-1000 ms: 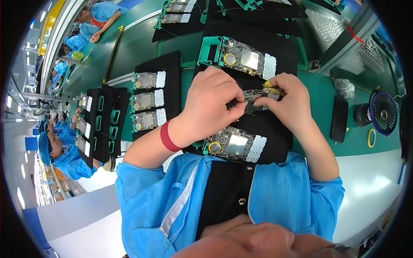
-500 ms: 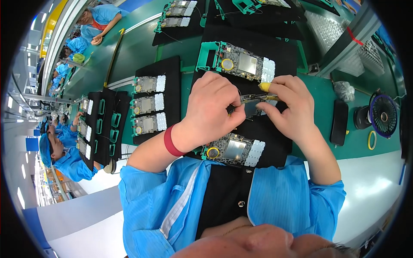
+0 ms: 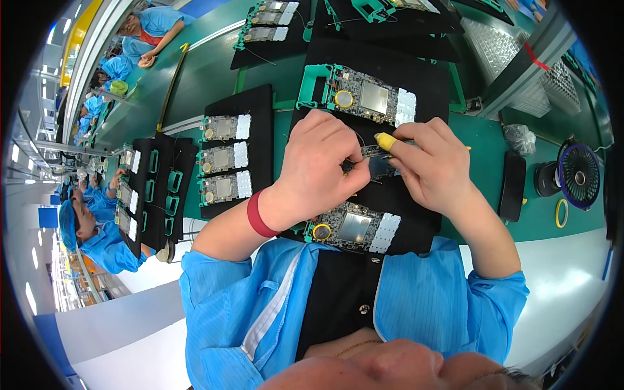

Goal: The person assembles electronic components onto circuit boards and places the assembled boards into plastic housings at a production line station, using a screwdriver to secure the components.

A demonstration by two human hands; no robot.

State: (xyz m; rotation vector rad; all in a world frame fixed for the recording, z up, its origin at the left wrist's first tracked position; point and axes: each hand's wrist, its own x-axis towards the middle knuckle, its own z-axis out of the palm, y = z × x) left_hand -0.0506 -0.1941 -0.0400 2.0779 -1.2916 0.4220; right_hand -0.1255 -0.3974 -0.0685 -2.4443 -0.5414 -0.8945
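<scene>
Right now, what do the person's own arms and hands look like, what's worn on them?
Both arms wear short blue sleeves of a work smock; the forearms are bare. The left hand has a dark red band around the wrist and no glove. The right hand is bare too, apart from a yellow finger cot over one fingertip. No rings or watch show.

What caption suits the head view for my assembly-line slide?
Both hands, left hand and right hand, work on a small circuit board on a black tray.
</scene>
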